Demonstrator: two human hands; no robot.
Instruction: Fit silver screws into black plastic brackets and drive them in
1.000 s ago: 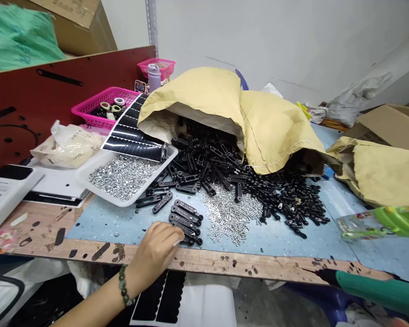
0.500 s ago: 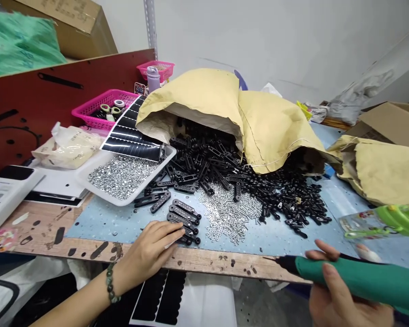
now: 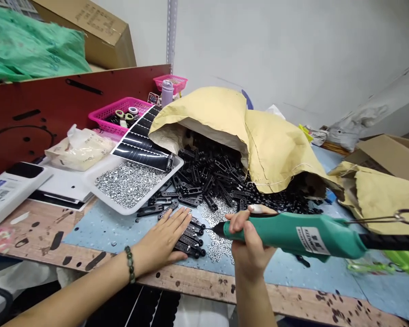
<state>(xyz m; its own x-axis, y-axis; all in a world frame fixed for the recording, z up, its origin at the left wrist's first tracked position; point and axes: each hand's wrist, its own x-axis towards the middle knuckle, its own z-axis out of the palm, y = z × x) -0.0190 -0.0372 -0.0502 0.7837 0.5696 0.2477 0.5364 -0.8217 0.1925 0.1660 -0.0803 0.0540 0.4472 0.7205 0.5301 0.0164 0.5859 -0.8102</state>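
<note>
Left hand: open, palm down on the blue work mat, fingers spread flat, tips touching a stack of black slotted links, nothing gripped. Right hand: fingers closed around a green electric screwdriver, black tip just beside the stack, above loose silver nuts. Nearby: white tray of nuts; yellow paper sack.
</note>
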